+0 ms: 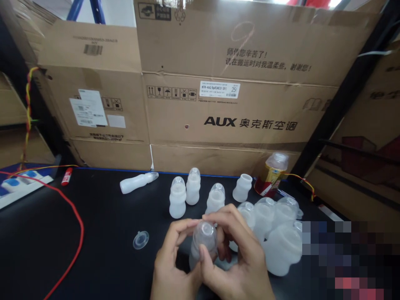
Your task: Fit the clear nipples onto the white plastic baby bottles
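My left hand (175, 260) curls around the left side of a frosted white baby bottle (194, 255). On its top sits a clear domed cap (205, 235). The fingers of my right hand (239, 254) are closed on the cap from the right, with the thumb pressed against its front. Much of the bottle's lower part is hidden behind my hands. Just beyond them stand several similar bottles, among them a capped bottle (177, 199) and an uncapped bottle (242, 188). More capped bottles (264, 218) crowd together on the right.
A clear round disc (141, 240) lies on the black table (103, 225). One bottle (139, 182) lies on its side farther back. A red-and-gold can (269, 179) stands at the back right. Cardboard (187, 104) walls off the back; a red cable (81, 225) curves across the left.
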Demonstrator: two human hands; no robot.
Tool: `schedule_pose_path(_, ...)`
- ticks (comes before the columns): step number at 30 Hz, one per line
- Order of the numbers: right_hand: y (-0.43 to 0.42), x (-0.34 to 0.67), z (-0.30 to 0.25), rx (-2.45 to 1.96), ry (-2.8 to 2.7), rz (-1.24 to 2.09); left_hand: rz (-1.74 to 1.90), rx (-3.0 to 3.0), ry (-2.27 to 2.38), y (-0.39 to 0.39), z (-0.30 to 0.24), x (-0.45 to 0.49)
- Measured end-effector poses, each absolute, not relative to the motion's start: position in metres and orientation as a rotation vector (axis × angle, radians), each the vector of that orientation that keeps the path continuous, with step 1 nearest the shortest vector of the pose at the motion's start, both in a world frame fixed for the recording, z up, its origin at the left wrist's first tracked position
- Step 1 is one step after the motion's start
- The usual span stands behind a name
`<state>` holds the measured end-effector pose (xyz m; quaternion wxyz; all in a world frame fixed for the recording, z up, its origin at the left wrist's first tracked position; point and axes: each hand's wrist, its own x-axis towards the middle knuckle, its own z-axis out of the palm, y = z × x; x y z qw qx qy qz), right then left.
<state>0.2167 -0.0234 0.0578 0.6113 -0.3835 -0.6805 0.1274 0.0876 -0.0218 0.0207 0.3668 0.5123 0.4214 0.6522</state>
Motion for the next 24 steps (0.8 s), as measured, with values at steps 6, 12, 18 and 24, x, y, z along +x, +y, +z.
schedule_pose_path(6,-0.026,0.215,0.055,-0.943,-1.551,0.307,1.688,1.314,1.079,-0.023,0.025,0.09)
schedule_pose_path(12,-0.028,0.214,0.057,-0.97,-1.56,0.305,1.688,1.357,1.092,-0.023,0.025,0.09)
schedule_pose_path(18,-0.027,0.214,0.055,-1.116,-1.501,0.418,1.677,1.373,1.125,-0.023,0.019,0.09)
schedule_pose_path(24,-0.031,0.214,0.053,-1.132,-1.466,0.458,1.698,1.515,1.131,-0.027,0.018,0.092)
